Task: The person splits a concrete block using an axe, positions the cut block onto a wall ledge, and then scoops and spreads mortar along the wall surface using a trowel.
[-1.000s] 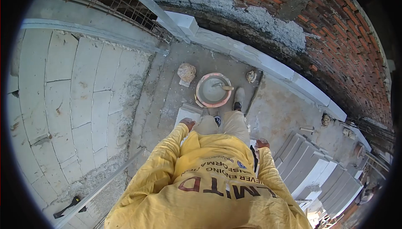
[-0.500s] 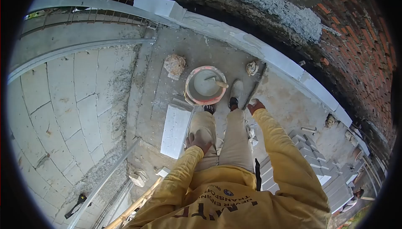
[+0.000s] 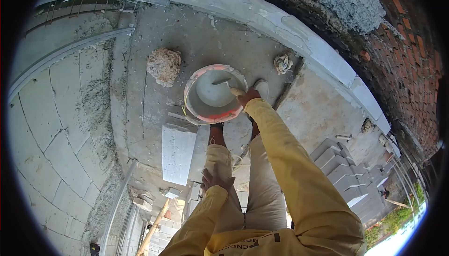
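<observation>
My right hand is closed around the end of the wooden handle of a trowel. The trowel's blade lies in grey wet mortar inside a round bucket with a worn red and white rim. Resting on my left thigh, my left hand has its fingers spread and holds nothing. A white block lies on the floor to the left of my legs, just below the bucket in view.
A rough lump of rubble sits beyond the bucket to the left, and a smaller crumpled lump to the right. A low white block wall curves along the far side. Grey blocks are stacked at the right.
My right hand has moved forward and left from beside my right knee to the trowel handle. My body leans nearer to the bucket; my left hand stays on my left leg.
</observation>
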`<state>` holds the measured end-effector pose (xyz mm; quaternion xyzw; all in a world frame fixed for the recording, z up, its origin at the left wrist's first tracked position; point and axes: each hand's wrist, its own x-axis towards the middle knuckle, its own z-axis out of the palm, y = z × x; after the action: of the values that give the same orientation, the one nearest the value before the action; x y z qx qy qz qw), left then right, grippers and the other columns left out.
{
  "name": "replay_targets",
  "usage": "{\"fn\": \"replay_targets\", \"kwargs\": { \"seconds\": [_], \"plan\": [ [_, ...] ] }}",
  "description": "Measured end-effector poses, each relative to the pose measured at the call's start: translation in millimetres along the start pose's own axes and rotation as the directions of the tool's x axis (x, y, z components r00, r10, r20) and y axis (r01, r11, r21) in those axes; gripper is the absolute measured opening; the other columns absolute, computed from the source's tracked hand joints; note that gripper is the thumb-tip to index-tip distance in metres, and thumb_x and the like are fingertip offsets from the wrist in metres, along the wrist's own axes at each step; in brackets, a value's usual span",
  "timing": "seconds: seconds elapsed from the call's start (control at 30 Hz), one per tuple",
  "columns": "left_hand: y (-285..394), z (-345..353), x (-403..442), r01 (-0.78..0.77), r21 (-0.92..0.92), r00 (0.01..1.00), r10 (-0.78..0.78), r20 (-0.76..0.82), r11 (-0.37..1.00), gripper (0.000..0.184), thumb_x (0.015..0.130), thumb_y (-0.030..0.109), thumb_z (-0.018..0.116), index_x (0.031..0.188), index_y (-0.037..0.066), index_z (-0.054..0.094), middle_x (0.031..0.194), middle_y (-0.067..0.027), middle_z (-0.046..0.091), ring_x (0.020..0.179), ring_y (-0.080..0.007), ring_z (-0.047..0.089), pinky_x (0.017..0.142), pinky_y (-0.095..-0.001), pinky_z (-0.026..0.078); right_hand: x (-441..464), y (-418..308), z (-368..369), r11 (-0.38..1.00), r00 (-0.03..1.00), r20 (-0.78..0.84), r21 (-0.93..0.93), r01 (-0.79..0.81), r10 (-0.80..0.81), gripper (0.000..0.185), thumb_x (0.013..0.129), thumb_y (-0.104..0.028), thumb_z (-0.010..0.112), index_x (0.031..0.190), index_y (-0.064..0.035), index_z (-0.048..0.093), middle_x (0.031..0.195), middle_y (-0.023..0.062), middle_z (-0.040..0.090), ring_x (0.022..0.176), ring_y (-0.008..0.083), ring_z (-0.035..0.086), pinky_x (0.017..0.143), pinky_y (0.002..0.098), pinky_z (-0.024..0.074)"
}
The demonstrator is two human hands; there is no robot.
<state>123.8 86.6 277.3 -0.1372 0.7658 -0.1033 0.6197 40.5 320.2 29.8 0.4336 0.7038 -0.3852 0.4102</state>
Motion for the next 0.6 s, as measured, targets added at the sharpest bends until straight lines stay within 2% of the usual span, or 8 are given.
{"fn": "replay_targets", "kwargs": {
  "seconds": [0.1, 0.2, 0.3, 0.37, 0.43, 0.5, 0.6],
  "plan": [
    [-10.3, -9.9, 1.4, -0.049, -0.004, 0.999, 0.049, -0.018, 0.999, 0.097, 0.067, 0.053, 0.076, 0.149, 0.031, 0.029, 0.153, -0.0193, 0.017, 0.141, -0.041, 0.021, 0.114, -0.0533, 0.022, -9.2, -30.9, 25.9, 0.987, 0.985, -0.063, -0.008, -0.162, 0.161, 0.057, 0.078, -0.034, 0.067, 0.118, 0.0051, 0.057, 0.125, 0.0286, 0.058, 0.115, 0.0365, 0.059, 0.097, 0.0446, 0.0483],
    [-19.2, -15.4, 6.9, -0.06, 0.011, 0.998, 0.06, -0.008, 0.998, 0.095, 0.068, 0.053, 0.075, 0.148, 0.03, 0.03, 0.153, -0.0205, 0.018, 0.141, -0.0408, 0.022, 0.113, -0.0523, 0.023, -25.5, -69.2, 35.8, 0.983, 0.977, 0.138, -0.104, -0.15, 0.164, 0.061, 0.077, -0.035, 0.069, 0.123, 0.0029, 0.056, 0.124, 0.0271, 0.059, 0.112, 0.0361, 0.062, 0.097, 0.0448, 0.0486],
    [-26.2, -16.3, 11.6, -0.078, 0.019, 0.997, 0.077, 0.007, 0.997, 0.093, 0.071, 0.054, 0.073, 0.148, 0.029, 0.03, 0.153, -0.0216, 0.018, 0.141, -0.0402, 0.023, 0.112, -0.0514, 0.024, -23.0, -106.5, 27.9, 0.921, 0.874, 0.477, -0.373, 0.11, 0.089, 0.065, 0.078, -0.035, 0.069, 0.131, -0.0013, 0.051, 0.124, 0.0258, 0.06, 0.11, 0.0381, 0.062, 0.096, 0.0448, 0.0489],
    [-29.1, -18.8, 12.9, -0.092, 0.023, 0.996, 0.091, 0.018, 0.996, 0.092, 0.071, 0.054, 0.073, 0.148, 0.028, 0.03, 0.153, -0.0217, 0.018, 0.141, -0.0402, 0.023, 0.112, -0.051, 0.024, 10.2, -100.5, 45.8, 0.897, 0.786, 0.604, -0.41, 0.163, 0.133, 0.066, 0.079, -0.035, 0.068, 0.134, -0.004, 0.049, 0.124, 0.0255, 0.06, 0.11, 0.0391, 0.062, 0.097, 0.0449, 0.0486],
    [-31.4, -19.2, 14.7, -0.101, 0.019, 0.995, 0.101, 0.026, 0.995, 0.09, 0.073, 0.054, 0.072, 0.148, 0.027, 0.03, 0.153, -0.0217, 0.016, 0.141, -0.0402, 0.022, 0.112, -0.0503, 0.024, 21.8, -81.4, 81.8, 0.914, 0.837, 0.531, -0.392, 0.105, 0.132, 0.066, 0.079, -0.034, 0.067, 0.135, -0.004, 0.048, 0.123, 0.0258, 0.06, 0.11, 0.0395, 0.062, 0.096, 0.0454, 0.0488],
    [-32.6, -18.6, 15.0, -0.098, 0.016, 0.995, 0.097, 0.03, 0.995, 0.09, 0.073, 0.054, 0.071, 0.148, 0.027, 0.03, 0.153, -0.0217, 0.015, 0.141, -0.0403, 0.021, 0.113, -0.0504, 0.024, 1.0, -55.8, 113.0, 0.958, 0.972, 0.211, -0.283, -0.045, 0.108, 0.065, 0.08, -0.034, 0.067, 0.133, -0.0013, 0.049, 0.122, 0.0269, 0.06, 0.11, 0.0395, 0.062, 0.095, 0.0462, 0.0494],
    [-27.9, -24.7, 13.7, -0.09, 0.003, 0.995, 0.09, 0.051, 0.996, 0.089, 0.073, 0.054, 0.071, 0.148, 0.027, 0.03, 0.154, -0.0217, 0.015, 0.142, -0.0403, 0.021, 0.113, -0.0505, 0.023, -78.7, -51.0, 76.0, 0.984, 0.977, 0.124, -0.061, -0.165, 0.171, 0.064, 0.08, -0.035, 0.067, 0.129, 0.0027, 0.049, 0.119, 0.0281, 0.061, 0.11, 0.0403, 0.061, 0.09, 0.0473, 0.0512]
  ]
}}
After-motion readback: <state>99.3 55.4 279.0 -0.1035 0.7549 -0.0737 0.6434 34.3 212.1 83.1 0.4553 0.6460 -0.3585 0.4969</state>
